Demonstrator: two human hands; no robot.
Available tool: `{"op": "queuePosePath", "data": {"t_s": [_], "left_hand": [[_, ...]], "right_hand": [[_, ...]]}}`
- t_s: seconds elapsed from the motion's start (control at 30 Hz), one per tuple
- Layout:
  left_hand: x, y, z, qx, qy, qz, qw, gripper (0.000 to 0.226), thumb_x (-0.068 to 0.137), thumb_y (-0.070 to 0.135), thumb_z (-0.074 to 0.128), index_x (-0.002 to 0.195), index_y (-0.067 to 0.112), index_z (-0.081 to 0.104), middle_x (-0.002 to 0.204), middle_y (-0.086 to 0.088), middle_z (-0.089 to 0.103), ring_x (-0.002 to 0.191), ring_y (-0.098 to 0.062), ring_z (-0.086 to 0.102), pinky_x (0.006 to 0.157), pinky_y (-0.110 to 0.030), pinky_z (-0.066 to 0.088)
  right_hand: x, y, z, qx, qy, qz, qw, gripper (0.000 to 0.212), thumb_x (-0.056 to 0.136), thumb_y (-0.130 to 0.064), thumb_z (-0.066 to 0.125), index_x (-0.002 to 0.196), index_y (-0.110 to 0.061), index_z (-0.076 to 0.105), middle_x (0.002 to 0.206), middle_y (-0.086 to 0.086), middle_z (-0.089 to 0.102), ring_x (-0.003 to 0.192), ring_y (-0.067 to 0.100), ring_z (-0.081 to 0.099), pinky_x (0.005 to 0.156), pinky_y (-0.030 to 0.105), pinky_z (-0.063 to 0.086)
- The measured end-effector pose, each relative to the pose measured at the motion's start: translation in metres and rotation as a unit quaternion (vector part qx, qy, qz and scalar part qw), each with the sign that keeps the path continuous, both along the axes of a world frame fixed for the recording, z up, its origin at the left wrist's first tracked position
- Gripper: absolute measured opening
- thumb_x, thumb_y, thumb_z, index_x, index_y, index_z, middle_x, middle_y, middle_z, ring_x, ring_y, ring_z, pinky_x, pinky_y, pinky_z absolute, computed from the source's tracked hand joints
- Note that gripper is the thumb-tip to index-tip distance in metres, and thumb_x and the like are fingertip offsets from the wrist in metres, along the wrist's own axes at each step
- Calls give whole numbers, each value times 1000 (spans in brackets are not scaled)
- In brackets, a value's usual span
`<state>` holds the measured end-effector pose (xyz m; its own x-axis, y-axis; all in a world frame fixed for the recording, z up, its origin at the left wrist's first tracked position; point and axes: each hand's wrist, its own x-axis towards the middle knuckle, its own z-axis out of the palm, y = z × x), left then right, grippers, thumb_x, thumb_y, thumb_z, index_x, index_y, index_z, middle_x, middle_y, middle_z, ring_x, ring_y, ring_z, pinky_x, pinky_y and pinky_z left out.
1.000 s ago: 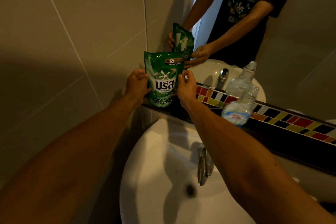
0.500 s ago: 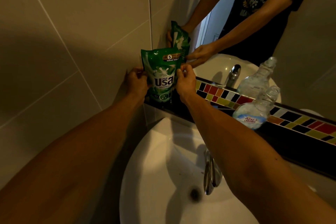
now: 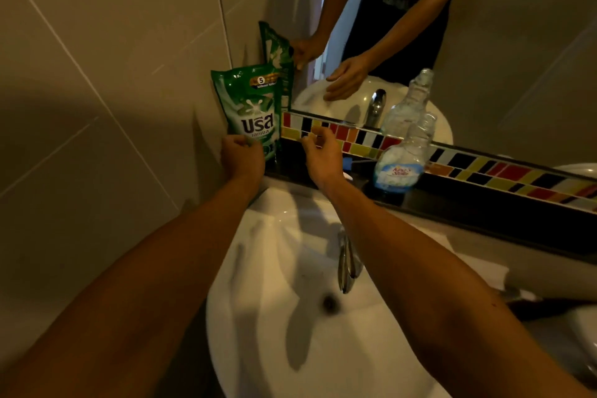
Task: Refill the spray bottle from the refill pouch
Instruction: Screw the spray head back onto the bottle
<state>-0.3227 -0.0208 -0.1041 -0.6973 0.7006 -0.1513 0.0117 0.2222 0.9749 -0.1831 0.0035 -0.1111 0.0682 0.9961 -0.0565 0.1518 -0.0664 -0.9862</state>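
A green refill pouch (image 3: 250, 103) stands upright on the dark ledge (image 3: 452, 203) in the corner, against the tiled wall. My left hand (image 3: 242, 158) is at its lower front, fingers curled on the bottom of the pouch. My right hand (image 3: 323, 155) hovers to the right of the pouch, fingers apart, holding nothing. A clear spray bottle (image 3: 403, 155) without its spray head stands on the ledge further right, tilted against the mirror.
A white basin (image 3: 290, 317) with a chrome tap (image 3: 347, 265) lies below my arms. A strip of coloured tiles (image 3: 484, 168) runs under the mirror (image 3: 517, 42), which reflects the person, pouch and bottle. Beige wall tiles (image 3: 113, 74) close off the left.
The pouch went from held between both hands to standing in the corner. My right hand has let go and moved right; my left hand slid down to the pouch's base.
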Motion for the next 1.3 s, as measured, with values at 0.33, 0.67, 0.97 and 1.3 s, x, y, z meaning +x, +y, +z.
{"op": "queuePosePath", "data": {"t_s": [0.33,0.67,0.97,1.3], "left_hand": [[68,-1,-11,-5,88,-202,975,37,90,7,67,126,3,60,125,-16,64,114,-28,61,96,-33,50],[121,26,-27,-67,85,-238,965,59,89,17,73,142,7,49,140,-14,55,125,-30,56,95,-31,46],[149,56,-52,-127,101,-232,959,66,87,22,75,145,12,46,141,-14,55,124,-32,56,82,-29,44],[150,63,-66,-169,122,-218,953,37,84,19,77,118,10,66,114,-13,69,100,-28,67,77,-35,54]], "right_hand": [[102,-52,3,55,-20,-148,987,22,102,-21,63,124,-16,61,103,-3,67,98,18,69,84,34,61],[177,-46,20,81,-18,-212,974,59,87,-35,80,132,-39,43,137,1,54,124,19,59,95,49,61],[211,-6,34,48,-56,-26,997,64,90,-17,79,147,-20,51,140,-1,62,129,17,58,107,51,54],[223,5,33,37,-51,43,997,48,91,-17,78,135,-18,59,129,-2,70,120,15,66,106,46,54]]}}
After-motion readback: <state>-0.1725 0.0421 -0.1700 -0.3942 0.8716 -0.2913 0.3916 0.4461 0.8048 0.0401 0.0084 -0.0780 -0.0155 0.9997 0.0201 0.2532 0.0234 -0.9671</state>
